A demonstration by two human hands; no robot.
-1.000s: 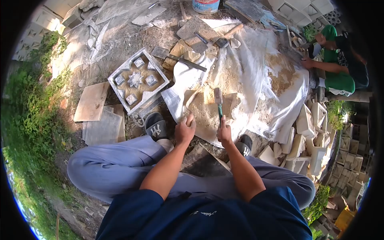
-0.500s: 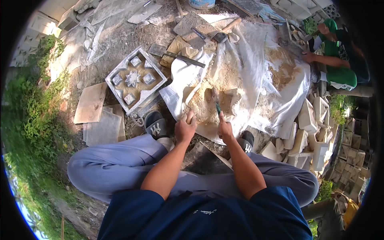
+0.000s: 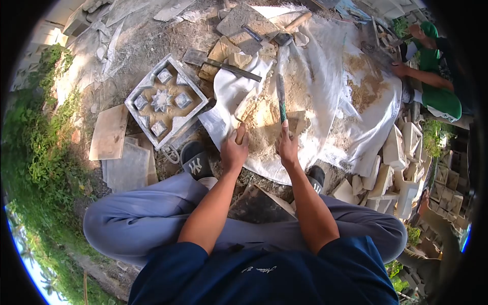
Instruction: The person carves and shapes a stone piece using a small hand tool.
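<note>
My left hand [image 3: 234, 151] is closed around the short wooden handle of a trowel [image 3: 240, 133], whose blade is hard to tell from the pale mix. Within my right hand's [image 3: 288, 146] grip is a long, narrow metal tool with a green handle [image 3: 282, 108], pointing away from me. Both tools are over a heap of damp, sandy mix [image 3: 264, 109] spread on a white sheet [image 3: 320, 96]. Left of the heap lies a square mold [image 3: 197, 113] with a star and several raised blocks inside, sandy material between them.
A hammer [image 3: 282, 38], a flat metal bar [image 3: 234, 70] and stone slabs [image 3: 246, 23] lie beyond the heap. Flat boards [image 3: 109, 133] are at left. Cast blocks [image 3: 394, 147] are piled at right, near a co-worker in green [image 3: 432, 61].
The green-handled tool has lifted from the mix and now shows its long blade, pointing forward. My right hand has risen slightly; my left hand keeps the trowel a little higher.
</note>
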